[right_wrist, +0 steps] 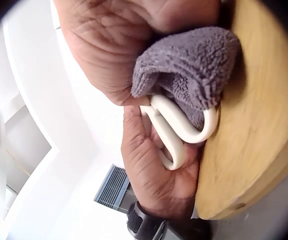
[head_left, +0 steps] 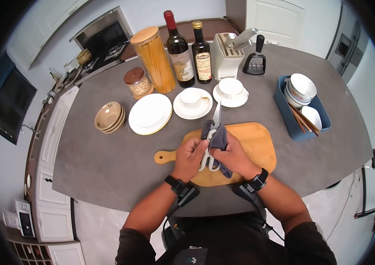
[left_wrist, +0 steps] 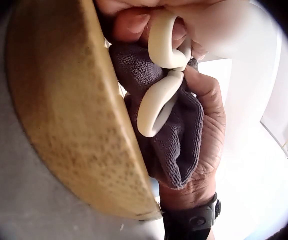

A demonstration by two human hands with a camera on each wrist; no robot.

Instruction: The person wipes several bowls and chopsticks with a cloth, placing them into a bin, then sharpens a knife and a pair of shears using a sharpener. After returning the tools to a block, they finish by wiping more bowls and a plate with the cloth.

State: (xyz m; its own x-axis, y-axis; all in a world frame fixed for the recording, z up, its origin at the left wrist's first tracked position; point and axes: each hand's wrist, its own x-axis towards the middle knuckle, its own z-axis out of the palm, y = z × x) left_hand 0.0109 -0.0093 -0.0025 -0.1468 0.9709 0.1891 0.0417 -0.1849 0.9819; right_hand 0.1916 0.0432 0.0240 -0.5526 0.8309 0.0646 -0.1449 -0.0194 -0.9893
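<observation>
White-handled kitchen scissors (head_left: 216, 117) point away from me, blades nearly together, over the wooden cutting board (head_left: 260, 148). My left hand (head_left: 189, 160) grips them near the handles, thumb along the side. A dark grey cloth (head_left: 218, 138) wraps part of the scissors around the blade base. My right hand (head_left: 236, 158) holds this cloth against them, its thumb pressing from the right. In the left wrist view the two handle loops (left_wrist: 157, 105) hang over the cloth folds. From the right wrist, the cloth (right_wrist: 194, 57) bunches under my right palm, close beside the board.
Beyond the board stand two cups on saucers (head_left: 190, 110), white plates (head_left: 150, 114) and brown bowls (head_left: 108, 115). Farther back are a pasta jar (head_left: 154, 62), two bottles (head_left: 180, 55), a knife block (head_left: 226, 57) and a spatula (head_left: 255, 64). A blue bin (head_left: 290, 119) with bowls and chopsticks sits right.
</observation>
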